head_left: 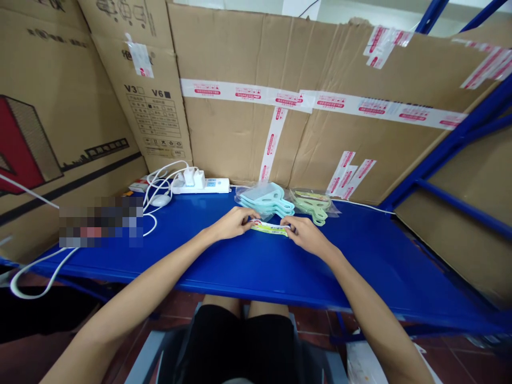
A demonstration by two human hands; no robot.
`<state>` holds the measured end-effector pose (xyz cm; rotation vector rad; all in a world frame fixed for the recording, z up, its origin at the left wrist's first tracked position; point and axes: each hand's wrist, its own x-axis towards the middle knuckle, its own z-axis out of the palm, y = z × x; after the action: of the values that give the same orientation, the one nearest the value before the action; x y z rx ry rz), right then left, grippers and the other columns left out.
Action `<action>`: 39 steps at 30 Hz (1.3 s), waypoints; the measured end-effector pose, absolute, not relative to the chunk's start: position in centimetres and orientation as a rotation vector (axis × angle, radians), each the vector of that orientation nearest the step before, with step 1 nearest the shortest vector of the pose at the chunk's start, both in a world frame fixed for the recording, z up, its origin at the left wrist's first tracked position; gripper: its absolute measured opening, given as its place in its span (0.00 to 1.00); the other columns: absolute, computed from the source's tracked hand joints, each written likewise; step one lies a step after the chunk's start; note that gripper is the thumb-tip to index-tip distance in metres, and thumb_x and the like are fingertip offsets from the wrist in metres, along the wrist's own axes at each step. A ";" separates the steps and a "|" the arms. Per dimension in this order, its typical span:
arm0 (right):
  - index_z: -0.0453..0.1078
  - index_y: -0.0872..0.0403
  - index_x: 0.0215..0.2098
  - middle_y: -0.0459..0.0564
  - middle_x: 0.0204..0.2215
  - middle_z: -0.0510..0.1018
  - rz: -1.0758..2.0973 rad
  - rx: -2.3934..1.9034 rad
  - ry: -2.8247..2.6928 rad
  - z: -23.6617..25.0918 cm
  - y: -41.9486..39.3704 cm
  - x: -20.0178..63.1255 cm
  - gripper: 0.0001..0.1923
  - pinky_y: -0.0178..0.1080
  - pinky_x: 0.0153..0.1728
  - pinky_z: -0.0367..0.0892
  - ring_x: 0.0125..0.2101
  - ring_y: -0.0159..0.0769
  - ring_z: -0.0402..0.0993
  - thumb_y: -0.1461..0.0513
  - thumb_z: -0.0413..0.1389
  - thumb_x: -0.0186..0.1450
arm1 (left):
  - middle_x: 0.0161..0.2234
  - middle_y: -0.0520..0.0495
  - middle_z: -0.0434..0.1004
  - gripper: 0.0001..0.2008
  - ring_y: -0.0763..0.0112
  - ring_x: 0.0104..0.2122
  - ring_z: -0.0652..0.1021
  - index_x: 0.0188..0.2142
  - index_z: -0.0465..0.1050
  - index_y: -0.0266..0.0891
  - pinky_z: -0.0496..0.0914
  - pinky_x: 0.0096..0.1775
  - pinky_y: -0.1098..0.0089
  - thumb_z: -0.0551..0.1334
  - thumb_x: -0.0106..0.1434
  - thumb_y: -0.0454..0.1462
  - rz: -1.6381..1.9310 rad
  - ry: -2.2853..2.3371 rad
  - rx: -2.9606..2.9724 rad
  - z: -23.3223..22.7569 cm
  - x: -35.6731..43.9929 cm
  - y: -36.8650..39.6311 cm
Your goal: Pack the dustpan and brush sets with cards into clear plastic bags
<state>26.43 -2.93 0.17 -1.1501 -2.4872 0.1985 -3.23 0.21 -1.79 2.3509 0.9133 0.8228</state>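
Between my hands is a printed yellow-green and white paper label strip [271,228], held just over the blue table. My left hand [239,221] pinches its left end, and my right hand [301,230] grips the right end between thumb and fingers. Just behind the strip lie several light-blue plastic pieces with handles [266,200], stacked in clear wrapping. To their right, a pale green piece of similar shape [314,205] rests in a clear bag with a printed label at its top.
A white power strip [218,185] with plugs and tangled white cables [154,186] stands at the back left of the blue table [248,272]. Taped cardboard walls [236,128] close off the back and sides. A blue metal frame [448,138] rises at the right.
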 end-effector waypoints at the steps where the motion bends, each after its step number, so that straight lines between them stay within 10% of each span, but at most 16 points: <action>1: 0.74 0.53 0.47 0.48 0.33 0.82 0.140 -1.184 -2.495 0.2 -3.0 26.4 0.11 0.36 0.32 0.61 0.28 0.35 0.74 0.68 0.53 0.70 | 0.24 0.50 0.78 0.13 0.71 0.22 0.75 0.47 0.82 0.35 0.64 0.28 0.73 0.61 0.68 0.36 0.811 0.899 2.306 -2.0 -3.2 0.3; 9: 0.75 0.53 0.46 0.59 0.55 0.81 -0.612 -0.821 -2.489 0.9 -5.1 24.6 0.11 0.51 0.52 0.66 0.55 0.54 0.72 0.55 0.61 0.71 | 0.27 0.49 0.78 0.20 0.78 0.18 0.68 0.46 0.81 0.31 0.62 0.22 0.75 0.68 0.63 0.46 0.795 0.824 1.837 -2.0 -3.1 0.4; 18: 0.76 0.53 0.40 0.55 0.46 0.84 -0.655 -0.730 -2.604 0.8 -5.2 24.0 0.03 0.45 0.40 0.69 0.40 0.43 0.79 0.63 0.59 0.71 | 0.38 0.45 0.80 0.30 0.78 0.22 0.70 0.56 0.76 0.33 0.65 0.23 0.74 0.70 0.62 0.52 0.855 0.752 1.749 -2.6 -2.0 0.0; 29: 0.82 0.48 0.41 0.53 0.45 0.86 -0.348 -1.258 -2.229 2.3 -10.8 44.0 0.14 0.49 0.46 0.79 0.41 0.46 0.85 0.49 0.61 0.71 | 0.35 0.49 0.79 0.07 0.77 0.24 0.69 0.40 0.78 0.37 0.67 0.31 0.74 0.59 0.69 0.34 1.341 0.976 2.138 -3.1 -2.2 0.9; 34: 0.82 0.49 0.39 0.57 0.50 0.84 -0.523 -1.263 -2.243 2.6 -9.3 41.6 0.14 0.55 0.53 0.76 0.50 0.51 0.80 0.52 0.58 0.73 | 0.46 0.41 0.79 0.11 0.63 0.43 0.80 0.49 0.78 0.39 0.75 0.42 0.67 0.58 0.72 0.34 1.321 1.040 2.674 -3.1 -1.5 -1.2; 39: 0.80 0.53 0.41 0.59 0.52 0.83 -0.655 -1.049 -2.468 5.2 -1.8 35.1 0.09 0.55 0.54 0.73 0.53 0.51 0.77 0.65 0.57 0.71 | 0.62 0.33 0.73 0.13 0.45 0.66 0.69 0.53 0.78 0.36 0.69 0.61 0.50 0.61 0.72 0.35 0.973 0.875 3.460 -2.6 1.5 -2.0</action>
<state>35.07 -1.79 5.19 -1.0494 -2.4685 -0.6548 1.53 -1.95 -2.63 3.4600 0.8755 0.9728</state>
